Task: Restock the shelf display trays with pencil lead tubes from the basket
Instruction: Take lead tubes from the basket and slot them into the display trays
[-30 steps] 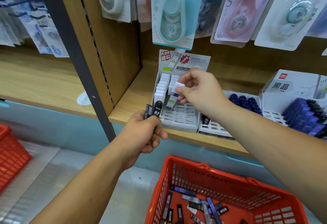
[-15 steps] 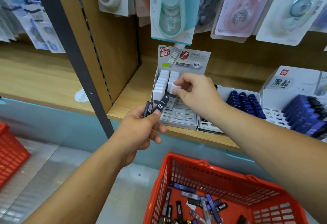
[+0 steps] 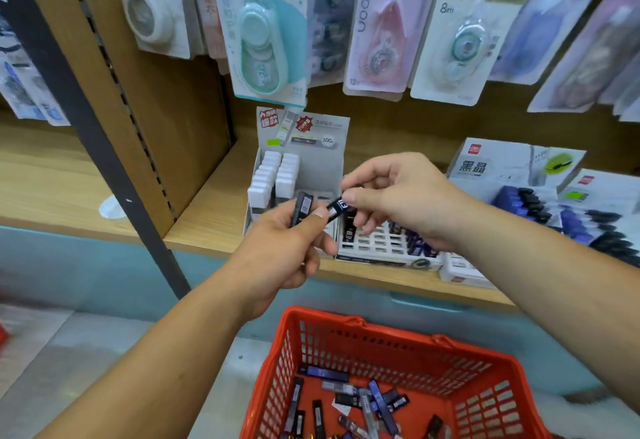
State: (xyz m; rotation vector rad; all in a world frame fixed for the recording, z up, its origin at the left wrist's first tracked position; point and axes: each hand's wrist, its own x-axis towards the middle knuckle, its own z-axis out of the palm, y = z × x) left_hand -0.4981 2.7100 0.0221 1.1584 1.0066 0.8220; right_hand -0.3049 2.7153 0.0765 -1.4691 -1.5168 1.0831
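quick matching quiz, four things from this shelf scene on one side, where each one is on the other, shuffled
1 red basket
2 white-capped tubes
3 black lead tube
4 mint correction tape

a hanging above the shelf
b pinched by the right hand
c standing in the left display tray
d below the shelf

Pairs: 1-d, 2-c, 3-b, 4-a

Red lattice basket (image 3: 363, 338), black and blue tubes (image 3: 346, 400), white-capped tubes (image 3: 273, 175), wood-grain shelf (image 3: 204, 216).

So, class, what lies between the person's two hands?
Head view: a black lead tube bridges them, left hand holding one end, right hand pinching the other.
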